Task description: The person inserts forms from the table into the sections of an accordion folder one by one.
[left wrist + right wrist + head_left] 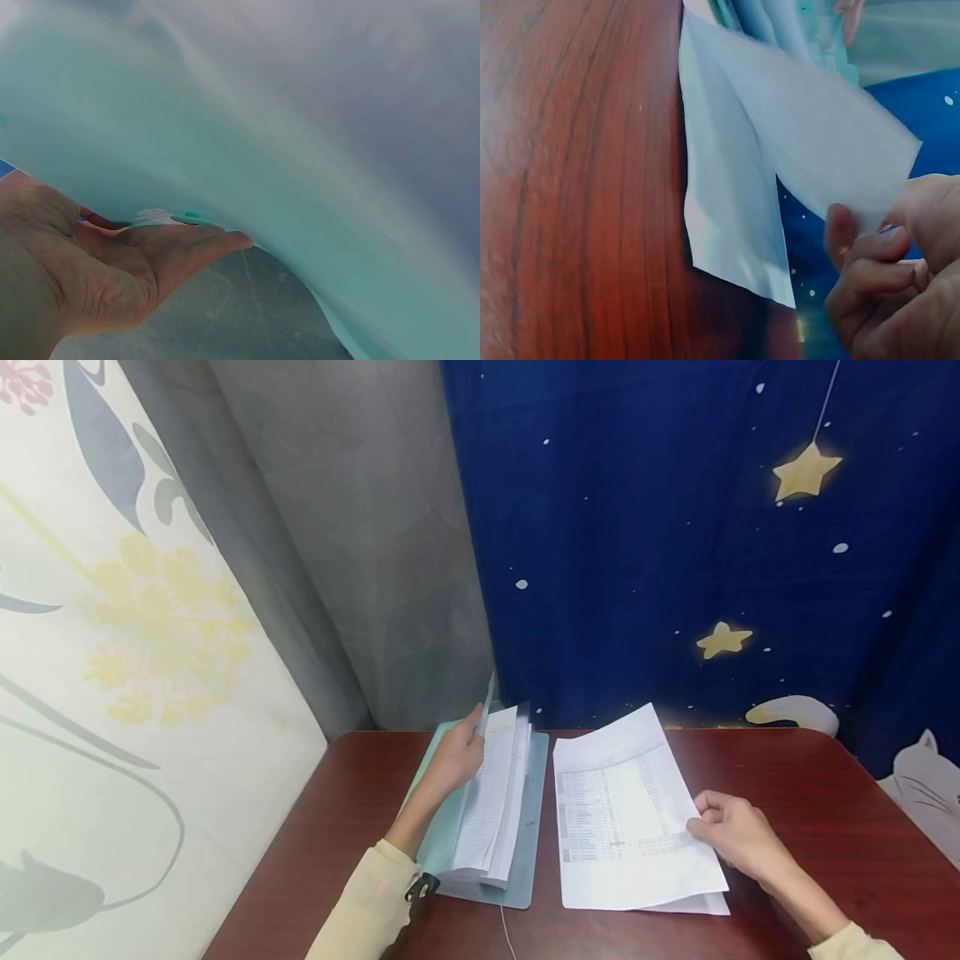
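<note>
A light green plastic folder lies spread on the table with printed papers inside it. My left hand reaches over it and grips an upright plastic leaf of the folder near its top edge. In the left wrist view, that leaf bends above the left hand, the thumb lying along its edge. To the right, my right hand pinches the right edge of printed sheets. The right wrist view shows the right hand at a lifted sheet, with another sheet hanging below it.
The dark red wooden table has rounded far corners. Behind it hang a grey curtain and a blue star-patterned curtain. A flowered white panel stands on the left. A thin white cord runs below the folder.
</note>
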Available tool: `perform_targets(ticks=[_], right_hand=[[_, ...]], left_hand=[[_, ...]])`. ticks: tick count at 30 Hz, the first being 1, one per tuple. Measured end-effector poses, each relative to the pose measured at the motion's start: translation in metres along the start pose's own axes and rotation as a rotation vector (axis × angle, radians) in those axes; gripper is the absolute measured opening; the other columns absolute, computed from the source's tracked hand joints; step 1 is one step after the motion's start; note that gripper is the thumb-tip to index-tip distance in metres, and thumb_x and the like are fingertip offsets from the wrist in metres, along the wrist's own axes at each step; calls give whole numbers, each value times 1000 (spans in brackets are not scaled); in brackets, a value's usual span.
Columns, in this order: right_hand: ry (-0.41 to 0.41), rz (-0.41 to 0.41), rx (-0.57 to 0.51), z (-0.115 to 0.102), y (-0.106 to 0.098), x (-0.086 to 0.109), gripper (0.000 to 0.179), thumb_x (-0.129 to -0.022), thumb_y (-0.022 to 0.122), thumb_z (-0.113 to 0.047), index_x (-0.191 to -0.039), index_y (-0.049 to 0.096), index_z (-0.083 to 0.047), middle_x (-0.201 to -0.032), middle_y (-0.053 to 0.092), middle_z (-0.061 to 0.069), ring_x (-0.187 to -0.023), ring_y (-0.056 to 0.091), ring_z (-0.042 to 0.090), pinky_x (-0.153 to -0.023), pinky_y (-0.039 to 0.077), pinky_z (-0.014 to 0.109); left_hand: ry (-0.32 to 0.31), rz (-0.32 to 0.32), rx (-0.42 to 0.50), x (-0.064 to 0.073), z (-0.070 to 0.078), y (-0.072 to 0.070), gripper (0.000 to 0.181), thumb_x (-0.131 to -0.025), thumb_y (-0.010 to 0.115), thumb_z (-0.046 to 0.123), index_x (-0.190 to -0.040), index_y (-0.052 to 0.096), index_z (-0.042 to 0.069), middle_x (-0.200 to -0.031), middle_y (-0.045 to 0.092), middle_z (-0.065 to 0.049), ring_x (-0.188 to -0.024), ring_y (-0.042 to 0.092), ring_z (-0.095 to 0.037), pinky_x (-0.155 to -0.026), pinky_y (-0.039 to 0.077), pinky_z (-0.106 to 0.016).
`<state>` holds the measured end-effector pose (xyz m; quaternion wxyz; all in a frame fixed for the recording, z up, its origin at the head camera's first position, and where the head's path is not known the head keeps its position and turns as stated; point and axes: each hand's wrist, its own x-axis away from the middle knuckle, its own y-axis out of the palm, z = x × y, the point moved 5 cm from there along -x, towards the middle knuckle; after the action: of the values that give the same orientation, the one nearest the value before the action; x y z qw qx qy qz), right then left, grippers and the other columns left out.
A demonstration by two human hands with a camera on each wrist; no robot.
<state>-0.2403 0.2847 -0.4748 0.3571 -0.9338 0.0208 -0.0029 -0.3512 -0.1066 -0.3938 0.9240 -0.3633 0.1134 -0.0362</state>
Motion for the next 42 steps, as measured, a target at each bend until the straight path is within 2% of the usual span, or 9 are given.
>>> perform_targets(ticks=[4, 9, 14, 19, 28, 32, 35, 39, 42], right_hand=[[60, 13, -91, 0, 0, 3, 18, -92, 67, -9, -106, 65, 2, -77, 71, 6, -62, 65, 16, -53, 51, 29], [75, 28, -190, -3, 1, 5, 20, -93, 64, -7, -110, 62, 4, -79, 73, 7, -62, 69, 18, -52, 55, 31], [57, 17, -342, -6, 1, 5, 21, -95, 61, -1, -114, 59, 9, -81, 75, 9, -57, 68, 19, -44, 50, 28], [39, 19, -376, -8, 0, 3, 25, -97, 60, -2, -119, 58, 9, -82, 78, 6, -53, 66, 20, -39, 42, 27], [79, -7, -510, -5, 3, 2, 28, -103, 57, -9, -125, 55, 9, -91, 80, -1, -76, 77, 18, -65, 63, 37], [58, -18, -516, -12, 5, -1, 29, -105, 55, -11, -126, 55, 8, -91, 81, -1, -64, 71, 15, -51, 54, 32], [48, -16, -503, -19, 7, -3, 31, -104, 56, -11, -128, 55, 8, -88, 81, -1, -52, 58, 13, -44, 45, 30], [49, -13, -507, -26, 12, -4, 32, -103, 57, -12, -129, 54, 7, -84, 80, -1, -49, 52, 12, -45, 45, 31], [48, -17, -519, -30, 15, -5, 31, -103, 58, -12, -128, 54, 7, -83, 79, 0, -49, 52, 12, -44, 44, 30]], left_hand=[[-3, 0, 7, 1, -1, -1, 61, -104, 39, 11, -165, 36, 8, -167, 42, -16, -92, 60, -36, -58, 40, -32], [-7, -7, 20, 3, -3, -1, 61, -104, 39, 9, -165, 35, 8, -168, 41, -17, -71, 50, -30, -56, 40, -32], [-5, 6, 5, 3, -3, -1, 60, -105, 39, 11, -165, 36, 8, -168, 41, -16, -109, 62, -30, -70, 45, -34], [-10, 11, -4, 3, -4, -2, 61, -105, 39, 11, -165, 36, 8, -168, 41, -15, -117, 61, -34, -73, 46, -37], [-6, 14, 6, 4, -3, -2, 60, -105, 39, 11, -165, 36, 8, -169, 40, -15, -123, 59, -34, -67, 41, -34], [4, 18, 11, 3, -3, -2, 61, -104, 39, 10, -165, 36, 7, -168, 41, -16, -114, 61, -35, -64, 41, -36], [14, 23, 11, 3, -2, -1, 61, -104, 39, 11, -164, 37, 7, -167, 42, -17, -125, 61, -34, -80, 50, -40], [14, 25, 10, 3, -1, 0, 61, -104, 39, 11, -164, 37, 7, -167, 42, -16, -137, 56, -30, -101, 46, -45], [15, 26, 9, 2, -1, 0, 61, -104, 40, 10, -164, 37, 7, -167, 43, -16, -126, 60, -33, -92, 48, -44]])
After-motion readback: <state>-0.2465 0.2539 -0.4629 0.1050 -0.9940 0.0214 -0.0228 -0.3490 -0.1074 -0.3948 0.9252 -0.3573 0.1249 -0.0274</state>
